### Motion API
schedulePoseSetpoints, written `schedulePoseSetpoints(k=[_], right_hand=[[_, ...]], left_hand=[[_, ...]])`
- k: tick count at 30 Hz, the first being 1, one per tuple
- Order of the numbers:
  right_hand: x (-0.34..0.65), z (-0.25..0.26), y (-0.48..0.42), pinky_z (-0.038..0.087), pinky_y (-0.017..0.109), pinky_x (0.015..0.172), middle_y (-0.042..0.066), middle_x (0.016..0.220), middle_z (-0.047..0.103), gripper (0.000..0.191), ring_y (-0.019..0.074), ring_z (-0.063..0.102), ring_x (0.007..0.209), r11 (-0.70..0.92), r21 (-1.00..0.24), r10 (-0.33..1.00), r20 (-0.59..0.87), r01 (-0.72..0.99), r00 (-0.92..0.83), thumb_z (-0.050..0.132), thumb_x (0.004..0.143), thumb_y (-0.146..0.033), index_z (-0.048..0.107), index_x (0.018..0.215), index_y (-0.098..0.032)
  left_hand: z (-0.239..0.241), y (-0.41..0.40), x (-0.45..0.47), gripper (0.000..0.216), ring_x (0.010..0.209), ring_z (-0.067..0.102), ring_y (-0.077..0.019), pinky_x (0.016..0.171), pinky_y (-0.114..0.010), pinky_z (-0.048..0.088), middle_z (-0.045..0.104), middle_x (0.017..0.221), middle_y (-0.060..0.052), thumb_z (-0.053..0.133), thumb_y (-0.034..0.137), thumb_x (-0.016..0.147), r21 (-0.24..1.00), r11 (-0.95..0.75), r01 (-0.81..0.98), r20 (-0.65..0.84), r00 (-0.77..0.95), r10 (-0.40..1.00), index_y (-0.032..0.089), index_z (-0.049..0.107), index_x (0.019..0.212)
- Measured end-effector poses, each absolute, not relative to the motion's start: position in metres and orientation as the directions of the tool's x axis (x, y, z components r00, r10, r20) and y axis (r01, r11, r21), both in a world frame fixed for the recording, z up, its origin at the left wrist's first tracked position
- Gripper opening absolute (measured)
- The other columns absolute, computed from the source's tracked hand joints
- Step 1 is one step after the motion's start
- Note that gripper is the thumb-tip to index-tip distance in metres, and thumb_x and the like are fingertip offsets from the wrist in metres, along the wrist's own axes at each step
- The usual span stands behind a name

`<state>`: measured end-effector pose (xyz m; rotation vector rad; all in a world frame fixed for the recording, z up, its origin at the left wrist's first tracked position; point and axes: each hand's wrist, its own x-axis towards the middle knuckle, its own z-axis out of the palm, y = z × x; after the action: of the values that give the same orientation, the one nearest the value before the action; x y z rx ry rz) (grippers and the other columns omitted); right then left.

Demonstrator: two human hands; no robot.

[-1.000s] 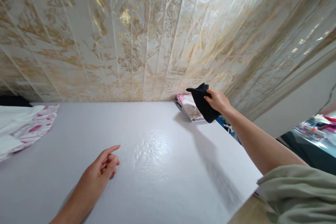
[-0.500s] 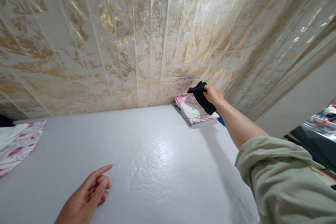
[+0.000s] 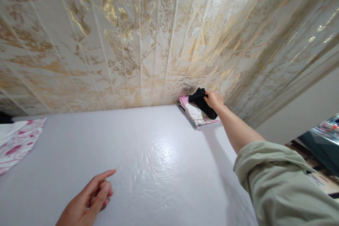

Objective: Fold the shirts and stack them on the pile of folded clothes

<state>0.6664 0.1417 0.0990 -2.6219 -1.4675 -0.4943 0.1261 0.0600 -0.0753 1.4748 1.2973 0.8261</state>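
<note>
A folded black cloth [image 3: 203, 103], perhaps a garment, is pinched in my right hand [image 3: 214, 100] at the far right of the table. It rests on or just over a stack of folded fabric [image 3: 194, 113], whose top piece is white and pink with a flower drawing. Over the table's near left part, my left hand [image 3: 88, 197] holds nothing, its index finger stretched out and the other fingers curled.
The pale, glossy table surface [image 3: 111, 144] meets a gold-patterned curtain [image 3: 127, 49] along its back edge. White and pink patterned cloth [image 3: 23, 141] lies at the left edge. Beyond the right side, blurred items [image 3: 323, 148] show lower down.
My right hand has lowered the black cloth onto or close to the folded stack. My left hand has hardly moved. The view has shifted slightly.
</note>
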Motion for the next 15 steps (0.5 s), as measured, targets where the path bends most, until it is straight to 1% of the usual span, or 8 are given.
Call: schedulePoseSetpoints(k=[2,4,6,8,9,11,14,15], right_hand=[[0.665,0.099,0.143,0.046,0.037,0.088,0.011,0.124,0.063,0.032,0.0282,0.057,0.114,-0.534,0.052,0.811,0.314,0.844,0.494,0.048,0.091,-0.032,0.063,0.118,-0.024],[0.663,0.097,0.144,0.046,0.037,0.087,0.012,0.12,0.065,0.032,0.0285,0.058,0.111,-0.533,0.029,0.813,0.295,0.846,0.502,0.046,0.092,-0.038,0.065,0.114,-0.023],[0.662,0.095,0.144,0.046,0.037,0.085,0.013,0.115,0.067,0.04,0.0288,0.06,0.108,-0.528,-0.001,0.816,0.275,0.849,0.508,0.039,0.095,-0.045,0.068,0.109,-0.021],[0.663,0.093,0.145,0.046,0.035,0.083,0.014,0.111,0.069,0.049,0.028,0.062,0.105,-0.515,-0.031,0.824,0.258,0.857,0.505,0.031,0.097,-0.048,0.07,0.105,-0.02],[0.665,0.093,0.146,0.046,0.034,0.083,0.013,0.11,0.07,0.049,0.0268,0.062,0.104,-0.504,-0.045,0.83,0.25,0.863,0.498,0.03,0.098,-0.046,0.071,0.104,-0.019],[0.671,0.093,0.147,0.045,0.03,0.084,0.01,0.109,0.071,0.044,0.0234,0.063,0.103,-0.477,-0.068,0.846,0.234,0.876,0.479,0.032,0.097,-0.039,0.071,0.104,-0.02],[0.684,0.093,0.148,0.045,0.025,0.085,0.004,0.111,0.071,0.033,0.019,0.063,0.103,-0.448,-0.092,0.862,0.218,0.889,0.457,0.043,0.092,-0.028,0.07,0.109,-0.023],[0.689,0.093,0.147,0.045,0.024,0.086,0.002,0.113,0.07,0.032,0.0182,0.062,0.104,-0.449,-0.095,0.862,0.217,0.888,0.459,0.047,0.089,-0.024,0.069,0.111,-0.024]], left_hand=[[-0.075,0.059,0.125,0.066,0.067,0.066,-0.018,0.063,-0.027,0.058,0.068,0.074,-0.001,0.059,0.072,0.072,0.944,0.032,0.328,-0.107,0.212,0.971,0.023,0.064,0.116],[-0.075,0.059,0.125,0.066,0.068,0.066,-0.0181,0.064,-0.026,0.058,0.068,0.074,-0.001,0.058,0.072,0.072,0.942,0.035,0.333,-0.111,0.212,0.971,0.023,0.064,0.116],[-0.074,0.059,0.125,0.067,0.067,0.066,-0.0181,0.063,-0.026,0.058,0.068,0.073,-0.001,0.058,0.073,0.071,0.943,0.039,0.332,-0.114,0.211,0.971,0.022,0.065,0.114],[-0.073,0.058,0.126,0.067,0.067,0.066,-0.0183,0.063,-0.026,0.058,0.068,0.073,-0.002,0.059,0.073,0.07,0.944,0.04,0.328,-0.114,0.211,0.971,0.022,0.065,0.114],[-0.072,0.057,0.126,0.066,0.067,0.067,-0.0184,0.063,-0.026,0.058,0.069,0.073,-0.002,0.06,0.072,0.07,0.944,0.04,0.327,-0.114,0.211,0.971,0.022,0.066,0.113],[-0.071,0.056,0.126,0.063,0.068,0.067,-0.0183,0.064,-0.026,0.058,0.069,0.073,-0.002,0.062,0.071,0.07,0.947,0.041,0.32,-0.112,0.208,0.972,0.024,0.067,0.112],[-0.067,0.055,0.127,0.059,0.067,0.067,-0.018,0.063,-0.025,0.059,0.069,0.071,-0.001,0.064,0.069,0.07,0.951,0.04,0.305,-0.105,0.199,0.974,0.025,0.069,0.109],[-0.066,0.055,0.128,0.057,0.066,0.067,-0.018,0.063,-0.025,0.059,0.068,0.071,-0.001,0.064,0.068,0.07,0.953,0.036,0.301,-0.099,0.197,0.976,0.025,0.069,0.108]])
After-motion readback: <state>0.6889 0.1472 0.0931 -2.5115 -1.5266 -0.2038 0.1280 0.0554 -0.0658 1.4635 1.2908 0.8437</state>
